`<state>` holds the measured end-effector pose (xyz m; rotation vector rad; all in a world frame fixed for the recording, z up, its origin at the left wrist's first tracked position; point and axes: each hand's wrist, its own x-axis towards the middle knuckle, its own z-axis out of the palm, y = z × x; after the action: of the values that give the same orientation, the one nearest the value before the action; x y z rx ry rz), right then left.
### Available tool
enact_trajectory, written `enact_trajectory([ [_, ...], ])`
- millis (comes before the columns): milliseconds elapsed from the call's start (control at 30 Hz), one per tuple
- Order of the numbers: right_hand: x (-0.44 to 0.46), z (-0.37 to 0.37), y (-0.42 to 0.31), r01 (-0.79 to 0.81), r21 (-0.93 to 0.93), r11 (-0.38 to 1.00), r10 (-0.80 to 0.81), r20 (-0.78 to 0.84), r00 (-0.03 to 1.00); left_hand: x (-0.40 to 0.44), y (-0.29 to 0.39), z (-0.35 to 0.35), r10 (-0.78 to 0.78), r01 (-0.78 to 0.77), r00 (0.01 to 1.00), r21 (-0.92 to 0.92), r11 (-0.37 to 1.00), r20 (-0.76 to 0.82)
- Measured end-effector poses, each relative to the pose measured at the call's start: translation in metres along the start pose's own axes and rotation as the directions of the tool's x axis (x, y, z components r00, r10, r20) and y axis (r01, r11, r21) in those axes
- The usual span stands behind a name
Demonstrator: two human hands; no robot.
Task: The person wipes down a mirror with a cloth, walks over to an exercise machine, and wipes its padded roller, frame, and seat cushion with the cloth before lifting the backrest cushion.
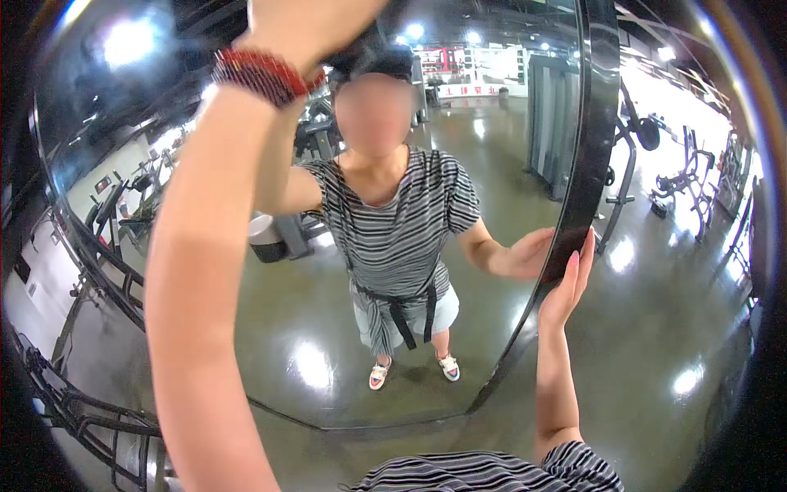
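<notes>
A tall mirror (492,328) with a black frame (585,123) fills the middle of the head view. My left hand (316,25) is raised across the mirror at the top; its fingers are cut off by the frame edge, so what it touches is hidden. A red and dark beaded bracelet (264,75) circles that wrist. At the mirror's right side, my right hand (567,283) rests against the black frame, its fingers stretched upward along the edge. The reflection shows a person in a striped shirt (402,221), pale shorts and a cap.
Gym machines (689,176) stand at the far right, on a glossy greenish floor (648,344). Black metal equipment (90,410) is close by at the lower left. Mirrored in the glass are a dark grey upright panel (551,123) and a white and black bin (266,238).
</notes>
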<state>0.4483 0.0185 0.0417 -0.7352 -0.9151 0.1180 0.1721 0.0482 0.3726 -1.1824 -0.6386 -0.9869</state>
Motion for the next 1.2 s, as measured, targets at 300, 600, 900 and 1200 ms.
enact_trajectory([
  [300, 0.003, -0.002, -0.006, -0.058, 0.126, 0.99, 0.061, -0.015, 0.998, -0.116, 0.113, -0.066, 0.135, 0.021, 0.9, -0.35, 0.936, 0.414],
  [600, 0.009, -0.017, 0.009, 0.028, -0.024, 0.999, -0.026, 0.066, 0.997, -0.257, 0.23, -0.117, 0.551, -0.25, 0.715, -0.578, 0.777, 0.431],
  [900, 0.004, -0.02, 0.019, 0.033, 0.015, 0.999, -0.035, 0.146, 0.989, -0.196, 0.196, -0.093, 0.603, -0.107, 0.638, -0.721, 0.685, 0.479],
  [1200, 0.003, -0.02, 0.016, -0.021, 0.137, 0.99, -0.001, 0.152, 0.988, 0.038, 0.104, 0.012, 0.116, -0.041, 0.925, -0.21, 0.977, 0.361],
])
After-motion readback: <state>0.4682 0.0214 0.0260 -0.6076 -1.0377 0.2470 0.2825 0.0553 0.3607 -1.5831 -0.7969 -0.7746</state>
